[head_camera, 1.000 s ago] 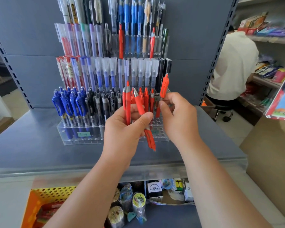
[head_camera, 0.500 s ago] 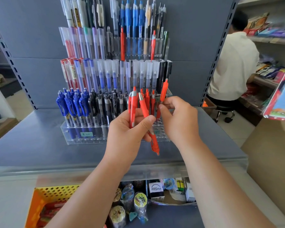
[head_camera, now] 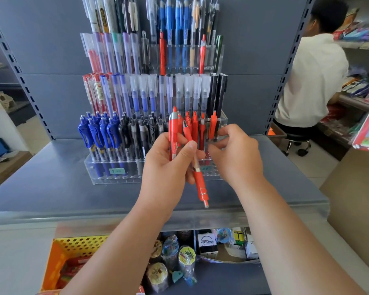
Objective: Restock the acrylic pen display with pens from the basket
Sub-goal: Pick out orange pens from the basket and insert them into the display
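Observation:
The tiered acrylic pen display (head_camera: 115, 174) stands on the grey shelf, with blue, black and red pens in its front row. My left hand (head_camera: 166, 167) grips two red pens (head_camera: 199, 184) in front of it, one upright and one slanting down toward me. My right hand (head_camera: 238, 155) is at the right end of the front row. Its thumb and forefinger pinch the lower part of a red pen (head_camera: 212, 124) that stands in a slot there. The yellow-orange basket (head_camera: 77, 243) sits below the shelf at the lower left, partly hidden by my left arm.
The grey shelf (head_camera: 41, 188) has a clear front lip. Below it lie wrapped toys and small boxes (head_camera: 207, 243). A person in a white shirt (head_camera: 311, 77) sits on a stool at the right, facing other shelves. A brown carton (head_camera: 354, 201) stands at the right.
My right hand has lowered its red pen into the front row's right end. My left hand keeps its two red pens and has barely moved.

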`<state>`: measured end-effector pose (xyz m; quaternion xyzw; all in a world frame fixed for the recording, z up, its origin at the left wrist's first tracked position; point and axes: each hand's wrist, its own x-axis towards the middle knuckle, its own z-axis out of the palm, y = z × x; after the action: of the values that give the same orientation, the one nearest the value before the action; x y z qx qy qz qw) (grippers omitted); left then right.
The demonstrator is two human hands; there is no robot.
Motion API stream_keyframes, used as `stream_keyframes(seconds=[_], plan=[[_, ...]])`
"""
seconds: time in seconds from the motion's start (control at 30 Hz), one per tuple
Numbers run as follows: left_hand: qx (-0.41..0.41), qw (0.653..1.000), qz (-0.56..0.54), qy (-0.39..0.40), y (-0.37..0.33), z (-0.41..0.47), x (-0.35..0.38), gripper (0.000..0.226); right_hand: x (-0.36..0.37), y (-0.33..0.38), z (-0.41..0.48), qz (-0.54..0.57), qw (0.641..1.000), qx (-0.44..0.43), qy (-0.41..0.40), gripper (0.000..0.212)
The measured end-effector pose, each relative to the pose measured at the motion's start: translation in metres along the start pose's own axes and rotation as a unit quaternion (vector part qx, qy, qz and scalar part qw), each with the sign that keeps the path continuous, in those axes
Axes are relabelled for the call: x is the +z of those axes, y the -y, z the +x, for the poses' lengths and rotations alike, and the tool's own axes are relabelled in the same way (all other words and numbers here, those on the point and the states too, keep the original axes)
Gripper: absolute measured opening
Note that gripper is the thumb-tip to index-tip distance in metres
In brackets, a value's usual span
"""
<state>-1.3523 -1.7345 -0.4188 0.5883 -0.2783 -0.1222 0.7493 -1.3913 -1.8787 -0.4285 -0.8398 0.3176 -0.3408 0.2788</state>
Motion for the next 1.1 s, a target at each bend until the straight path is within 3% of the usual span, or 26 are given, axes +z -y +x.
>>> stream_keyframes(seconds=[0.13,0.27,0.43,0.63,0.77,0.9,1.0,1.1], plan=[[0.034,0.999,0.02,0.002,-0.004,0.0,0.002,0.005,-0.01,0.004,-0.004,0.085,0.991,-0.092,-0.047,0.016],[0.076,0.995,0.055,-0.027,-0.008,0.004,0.007,0.009,-0.024,0.016,-0.009,0.194,0.959,-0.205,-0.002,0.02],[0.057,0.995,0.073,-0.047,-0.013,0.007,0.017,0.026,-0.029,0.019,-0.015,0.268,0.927,-0.263,0.023,0.019],[0.056,0.997,0.01,-0.053,-0.022,0.009,0.024,0.035,-0.035,0.019,-0.022,0.302,0.911,-0.268,0.084,0.029],[0.034,0.999,0.009,-0.02,-0.026,0.006,0.028,0.041,-0.032,0.02,-0.022,0.267,0.915,-0.304,0.014,0.023],[0.015,0.997,0.073,0.003,-0.018,0.001,0.035,0.039,-0.031,0.016,-0.019,0.236,0.929,-0.27,-0.087,0.019],[0.048,0.993,0.112,0.006,-0.009,0.0,0.038,0.026,-0.031,0.01,-0.014,0.21,0.947,-0.226,-0.092,0.021],[0.081,0.988,0.134,-0.007,-0.007,0.0,0.039,0.032,-0.03,0.008,-0.012,0.216,0.953,-0.192,-0.093,0.019]])
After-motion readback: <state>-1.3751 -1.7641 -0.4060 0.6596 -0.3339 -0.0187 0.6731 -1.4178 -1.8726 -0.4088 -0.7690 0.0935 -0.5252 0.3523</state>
